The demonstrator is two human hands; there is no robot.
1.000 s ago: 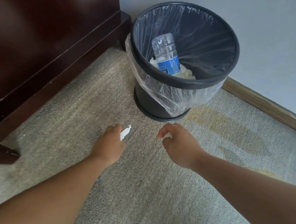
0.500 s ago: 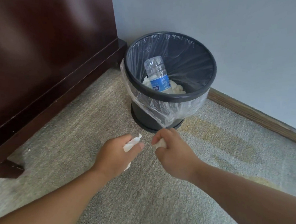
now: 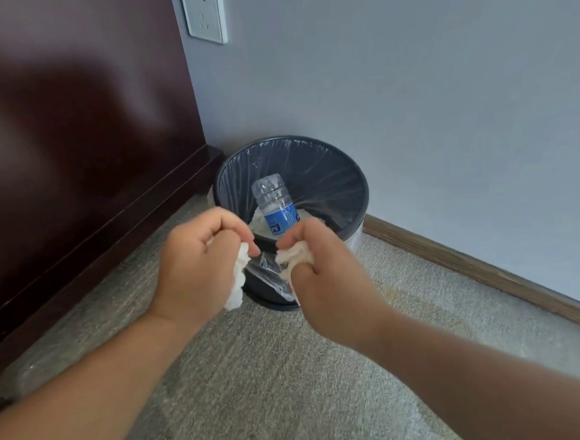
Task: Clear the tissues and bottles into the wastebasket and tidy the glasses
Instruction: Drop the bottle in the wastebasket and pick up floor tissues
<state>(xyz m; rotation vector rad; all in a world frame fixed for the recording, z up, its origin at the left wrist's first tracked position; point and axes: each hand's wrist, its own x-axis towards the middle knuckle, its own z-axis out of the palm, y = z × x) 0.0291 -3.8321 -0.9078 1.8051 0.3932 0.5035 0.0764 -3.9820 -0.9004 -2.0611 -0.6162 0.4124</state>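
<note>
Left hand (image 3: 196, 271): fingers curled into a fist round the left tissue (image 3: 238, 278), thumb pressed across it. This tissue is a crumpled white strip, long axis roughly vertical; it hangs out of the fist and its lower end points down past the heel of the palm

Right hand (image 3: 323, 279): fingers and thumb curled tight, pinching the right tissue (image 3: 294, 255). This one is a wadded lump with no clear long axis, bulging out toward the left hand

The two tissues are near each other but apart. Both sit in front of the near rim of the wastebasket (image 3: 362, 194), not inside it

Bottle (image 3: 275, 207) is in the wastebasket, long axis close to vertical with a slight lean, rounded clear end up, blue label lower down. Cannot tell whether the upper end is cap or base. Loose tissues (image 3: 258, 223) lie at its foot. A clear liner (image 3: 268, 273) is folded over the rim and hangs down the near wall

The wastebasket is round and dark and stands on grey-beige carpet (image 3: 275, 375), in the corner between a dark wood cabinet (image 3: 69, 132) on the left and a pale blue-grey wall (image 3: 410, 91). A wooden skirting board (image 3: 491, 274) runs along the wall's foot; a white socket (image 3: 204, 14) sits high on the wall beside the cabinet

Both forearms are bare and reach in from the lower corners, converging. Backs of the hands face the camera, knuckles up, thumbs turned inward toward each other
</note>
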